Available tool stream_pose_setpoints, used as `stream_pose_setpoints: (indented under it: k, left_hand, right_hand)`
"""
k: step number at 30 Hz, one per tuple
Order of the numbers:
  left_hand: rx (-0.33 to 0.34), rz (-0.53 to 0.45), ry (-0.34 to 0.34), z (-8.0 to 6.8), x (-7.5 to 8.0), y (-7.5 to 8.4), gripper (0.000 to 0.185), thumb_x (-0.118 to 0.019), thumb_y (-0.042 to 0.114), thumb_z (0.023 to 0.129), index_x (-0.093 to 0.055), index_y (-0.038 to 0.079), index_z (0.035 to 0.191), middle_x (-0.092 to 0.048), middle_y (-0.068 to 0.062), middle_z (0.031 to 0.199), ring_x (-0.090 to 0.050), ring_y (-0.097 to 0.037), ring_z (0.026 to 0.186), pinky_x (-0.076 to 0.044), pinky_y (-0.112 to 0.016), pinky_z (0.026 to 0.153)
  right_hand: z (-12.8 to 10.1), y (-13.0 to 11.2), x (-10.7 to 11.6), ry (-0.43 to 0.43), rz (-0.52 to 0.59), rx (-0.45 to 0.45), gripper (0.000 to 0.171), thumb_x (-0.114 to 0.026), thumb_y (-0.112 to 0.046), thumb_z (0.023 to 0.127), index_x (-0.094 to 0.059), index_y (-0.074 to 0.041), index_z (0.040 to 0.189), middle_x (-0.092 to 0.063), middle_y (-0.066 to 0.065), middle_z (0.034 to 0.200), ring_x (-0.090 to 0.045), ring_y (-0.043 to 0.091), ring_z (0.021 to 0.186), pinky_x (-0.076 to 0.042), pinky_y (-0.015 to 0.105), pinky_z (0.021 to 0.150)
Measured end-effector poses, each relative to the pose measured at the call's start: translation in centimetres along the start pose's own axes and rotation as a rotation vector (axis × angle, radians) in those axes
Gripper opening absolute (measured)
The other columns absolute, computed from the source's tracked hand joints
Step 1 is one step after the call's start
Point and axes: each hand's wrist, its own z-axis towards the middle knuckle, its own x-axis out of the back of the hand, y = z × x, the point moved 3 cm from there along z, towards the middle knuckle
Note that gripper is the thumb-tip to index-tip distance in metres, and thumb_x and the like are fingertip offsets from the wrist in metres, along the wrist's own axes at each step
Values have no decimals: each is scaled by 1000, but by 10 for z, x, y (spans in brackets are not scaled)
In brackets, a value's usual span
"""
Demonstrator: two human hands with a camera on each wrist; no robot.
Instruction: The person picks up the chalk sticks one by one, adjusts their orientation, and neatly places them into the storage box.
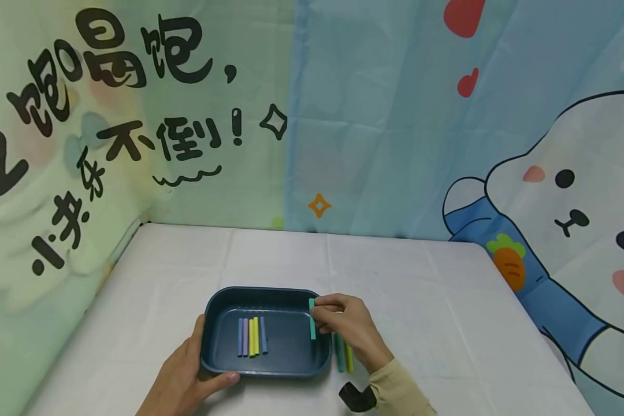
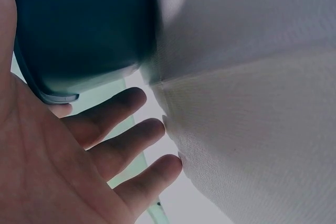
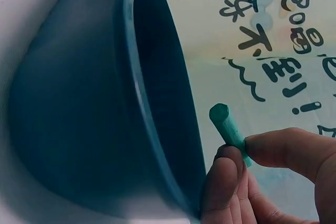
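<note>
A dark blue tray (image 1: 286,365) stands on the white table. Inside lie several chalk sticks in a row: blue, purple, yellow and a second blue chalk stick (image 1: 263,335). My left hand (image 1: 179,370) rests at the tray's left front corner, thumb along the front and fingers by the left side. In the left wrist view, three of its fingers (image 2: 128,177) extend away from the tray. Thumb and fingertips of my right hand (image 1: 351,323) pinch a green chalk stick (image 3: 226,121) over the tray's right rim.
Right of the tray, partly under the right hand, lie another green chalk stick (image 1: 340,353) and a yellow chalk stick (image 1: 349,358) on the table. A black band (image 1: 357,397) sits at the right wrist. Printed cloth (image 1: 369,144) hangs behind the table.
</note>
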Motion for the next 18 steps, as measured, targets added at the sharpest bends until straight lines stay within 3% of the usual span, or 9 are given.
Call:
stream_pose_setpoints:
  k: [11, 18]
  left_hand:
    - [9, -11, -5, -1, -1, 0, 138, -67, 85, 68, -9, 2, 162, -43, -28, 150, -48, -42, 132, -41, -59, 107]
    - [-2, -10, -3, 0, 0, 0, 137, -67, 85, 69, -8, 2, 162, -42, -28, 151, -48, -42, 132, -42, -59, 107]
  right_hand:
    - [-1, -6, -27, -67, -42, 35, 35, -74, -18, 91, -69, 2, 119, -72, 9, 97, -69, 21, 79, -59, 44, 78]
    - [3, -2, -43, -71, -5, 45, 36, -74, -16, 89, -68, 3, 119, -73, 8, 96, -69, 20, 77, -59, 43, 76]
